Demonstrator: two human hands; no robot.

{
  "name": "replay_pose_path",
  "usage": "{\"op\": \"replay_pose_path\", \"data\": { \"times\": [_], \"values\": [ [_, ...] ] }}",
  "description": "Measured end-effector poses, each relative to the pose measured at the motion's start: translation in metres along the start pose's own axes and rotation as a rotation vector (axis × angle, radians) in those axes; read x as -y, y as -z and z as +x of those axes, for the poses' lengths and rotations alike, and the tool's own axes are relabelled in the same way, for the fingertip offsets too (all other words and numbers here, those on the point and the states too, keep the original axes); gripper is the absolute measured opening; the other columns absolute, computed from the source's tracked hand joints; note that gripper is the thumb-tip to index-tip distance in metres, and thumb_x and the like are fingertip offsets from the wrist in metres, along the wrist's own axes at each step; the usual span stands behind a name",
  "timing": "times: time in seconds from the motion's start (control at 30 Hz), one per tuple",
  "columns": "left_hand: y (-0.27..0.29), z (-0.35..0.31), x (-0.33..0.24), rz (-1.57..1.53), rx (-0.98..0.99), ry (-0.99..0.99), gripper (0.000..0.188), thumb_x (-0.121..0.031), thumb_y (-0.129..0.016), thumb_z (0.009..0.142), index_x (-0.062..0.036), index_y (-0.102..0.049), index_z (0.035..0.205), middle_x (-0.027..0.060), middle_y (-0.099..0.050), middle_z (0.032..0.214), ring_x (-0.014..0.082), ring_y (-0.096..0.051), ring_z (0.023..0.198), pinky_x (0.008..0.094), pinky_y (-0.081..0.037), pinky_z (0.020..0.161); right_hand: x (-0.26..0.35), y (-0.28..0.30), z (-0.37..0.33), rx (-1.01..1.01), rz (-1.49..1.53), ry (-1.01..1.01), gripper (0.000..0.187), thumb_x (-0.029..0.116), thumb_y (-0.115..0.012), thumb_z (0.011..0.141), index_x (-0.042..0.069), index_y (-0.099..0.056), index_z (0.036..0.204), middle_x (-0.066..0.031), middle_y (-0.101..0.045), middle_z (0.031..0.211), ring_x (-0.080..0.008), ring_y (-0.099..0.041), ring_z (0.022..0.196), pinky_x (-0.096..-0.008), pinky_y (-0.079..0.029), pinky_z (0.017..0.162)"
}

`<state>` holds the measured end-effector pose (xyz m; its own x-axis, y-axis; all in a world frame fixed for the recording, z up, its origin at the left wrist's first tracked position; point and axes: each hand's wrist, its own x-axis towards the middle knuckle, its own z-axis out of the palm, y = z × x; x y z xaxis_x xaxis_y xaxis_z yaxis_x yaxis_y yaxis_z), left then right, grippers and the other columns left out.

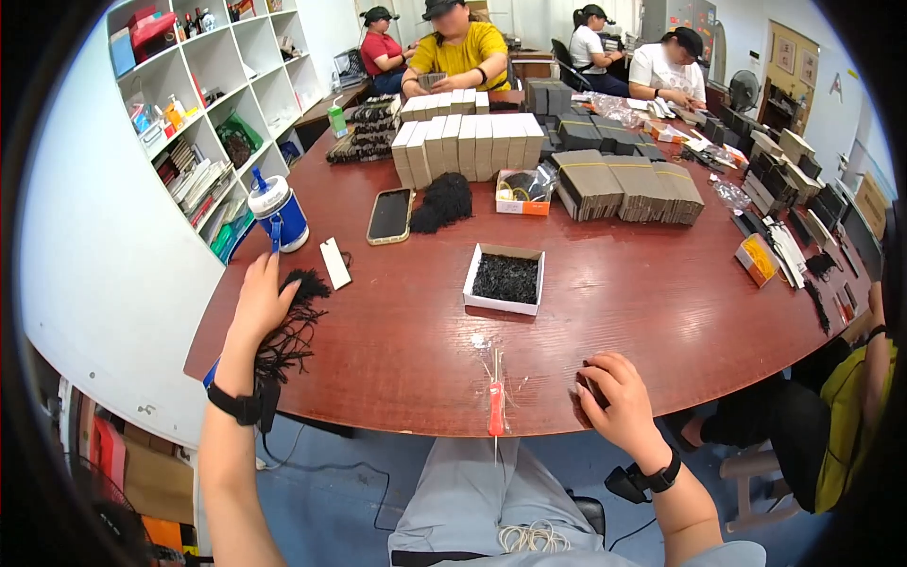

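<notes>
My left hand (260, 298) reaches over the table's left side, fingers stretched out and thumb apart, beside a heap of loose black cords (288, 340). A white tag (334, 264) with a dark loop lies just right of it. My right hand (616, 397) rests at the front edge, fingers loosely bent and apart, with nothing visible in it. Between my hands lies a red-handled tool (496, 408) with a thin pointed shaft and pale strands around it. Beyond it stands an open white box (504, 304) filled with small black pieces.
A blue-and-white jug (280, 215) stands at the left edge. Farther back are a phone (389, 217), a black cord bundle (442, 202), an orange-and-white box (522, 194), white card stacks (463, 151) and banded grey stacks (628, 189). Several people sit around the table.
</notes>
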<state>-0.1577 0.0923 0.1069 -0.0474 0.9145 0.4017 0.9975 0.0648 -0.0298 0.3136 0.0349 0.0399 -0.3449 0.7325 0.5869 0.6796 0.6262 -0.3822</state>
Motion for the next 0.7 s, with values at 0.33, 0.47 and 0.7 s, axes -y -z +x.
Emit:
{"op": "replay_pose_path", "data": {
  "times": [0.33, 0.47, 0.7],
  "values": [
    [-0.026, 0.21, -0.088, -0.304, 0.036, -0.084, 0.062, -0.038, -0.054, 0.077, 0.0048, -0.037, 0.119, 0.0276, -0.047, 0.111, 0.0366, -0.045, 0.106, 0.0379, -0.037, 0.088, -0.004, 0.005, 0.006, 0.073, 0.062, -0.101, 0.021, 0.01, -0.063, 0.067, 0.001, -0.056, 0.086, -0.0134, -0.053, 0.095, -0.0312, -0.051, 0.091, -0.0384, -0.043, 0.077],
    [-0.099, 0.282, -0.092, -0.375, -0.021, -0.026, 0.05, -0.035, -0.047, 0.082, -0.0064, -0.039, 0.122, 0.0281, -0.045, 0.113, 0.0369, -0.045, 0.106, 0.0399, -0.036, 0.089, -0.008, 0.007, 0.007, 0.125, 0.1, -0.149, 0.023, 0.01, -0.064, 0.067, 0.003, -0.058, 0.088, -0.0118, -0.053, 0.096, -0.0302, -0.051, 0.095, -0.0377, -0.043, 0.079],
    [-0.172, 0.338, -0.083, -0.424, 0.163, 0.14, 0.059, -0.048, -0.015, 0.086, -0.0104, -0.035, 0.127, 0.0219, -0.033, 0.128, 0.035, -0.031, 0.119, 0.0382, -0.022, 0.1, -0.011, 0.008, 0.018, 0.192, 0.139, -0.238, 0.023, 0.011, -0.065, 0.064, 0.004, -0.06, 0.086, -0.0114, -0.055, 0.097, -0.0298, -0.051, 0.093, -0.0389, -0.042, 0.08]
  ]
}}
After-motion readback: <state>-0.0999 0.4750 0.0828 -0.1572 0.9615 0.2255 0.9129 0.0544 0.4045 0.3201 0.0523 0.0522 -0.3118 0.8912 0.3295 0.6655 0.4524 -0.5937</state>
